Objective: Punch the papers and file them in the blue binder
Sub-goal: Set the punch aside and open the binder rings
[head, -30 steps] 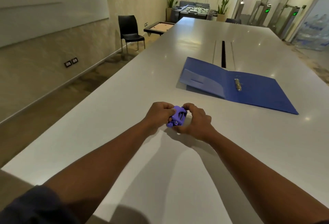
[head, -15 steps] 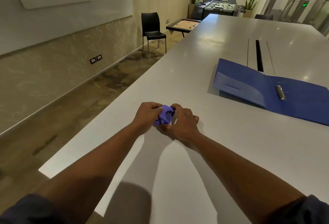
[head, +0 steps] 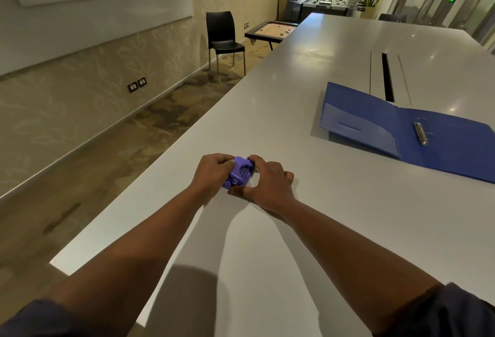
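A small purple hole punch (head: 240, 172) sits on the white table (head: 308, 229) in front of me. My left hand (head: 211, 173) grips its left side with curled fingers. My right hand (head: 269, 180) holds its right side, thumb under the near end and fingers curled over the far end. The blue binder (head: 442, 146) lies open flat to the right and further away, its metal ring clip (head: 420, 133) showing near the spine. No papers are visible.
The table's left edge runs close beside my left arm, with floor beyond it. A black chair (head: 223, 39) stands by the wall. A dark cable slot (head: 387, 77) runs along the table behind the binder. A game table and plants stand at the far end.
The view has swung left, so the binder now sits further right in the frame. Both hands stay on the purple punch in about the same place on the table.
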Demonstrator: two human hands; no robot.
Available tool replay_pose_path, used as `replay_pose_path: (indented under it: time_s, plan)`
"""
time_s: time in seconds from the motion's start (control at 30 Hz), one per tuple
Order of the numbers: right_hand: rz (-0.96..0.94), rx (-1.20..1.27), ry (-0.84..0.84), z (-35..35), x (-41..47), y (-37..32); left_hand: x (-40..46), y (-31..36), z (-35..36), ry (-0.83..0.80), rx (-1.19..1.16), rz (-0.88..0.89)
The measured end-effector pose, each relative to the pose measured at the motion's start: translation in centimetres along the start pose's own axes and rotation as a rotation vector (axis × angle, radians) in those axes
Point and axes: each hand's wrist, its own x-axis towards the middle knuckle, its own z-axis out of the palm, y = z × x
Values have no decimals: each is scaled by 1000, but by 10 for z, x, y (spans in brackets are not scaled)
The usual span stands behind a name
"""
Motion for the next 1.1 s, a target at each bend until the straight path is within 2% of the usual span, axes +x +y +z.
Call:
replay_pose_path:
  time_s: [0.13,0.3,0.4,0.47,0.53,0.63,0.9,1.1]
  plan:
    - [-3,-4,-12,-1,-1,0,-3,-2,2,37,35,25]
    - [1,61,-58,-22,-18,14,-11,-1,8,196,60,49]
    - [-2,-4,-63,-42,-38,34,-23,10,25,321,182,208]
    - [7,-30,-59,-59,-53,53,-31,24,47,341,291,337]
    - [37,-38,-39,-80,-69,75,-42,36,77,321,341,433]
    - [92,-41,-1,-117,-98,116,-59,50,131,243,340,485]
    - [243,-119,82,-200,-164,219,-94,69,252,10,361,392]
    - [325,-195,145,-237,-189,266,-99,75,308,-146,531,365]
